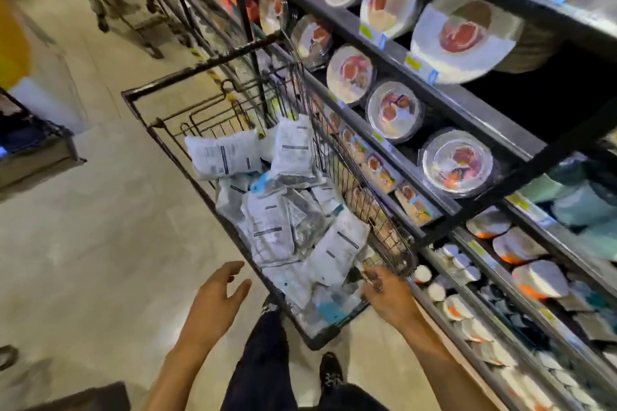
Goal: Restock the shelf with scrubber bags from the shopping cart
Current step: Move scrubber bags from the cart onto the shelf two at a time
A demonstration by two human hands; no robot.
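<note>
Left hand (217, 290) nearest, fingers spread, holding nothing, just outside the near rim of the shopping cart (200, 66). Right hand (384, 297) over the near right corner, fingers curled among the scrubber bags (283, 220); cannot tell through blur whether clamped on one. Bags heaped loose in the cart, beside the shelf (467, 117). Pinch one top bag by a flat edge; lift clear of the wire side; steady with the free hand.
</note>
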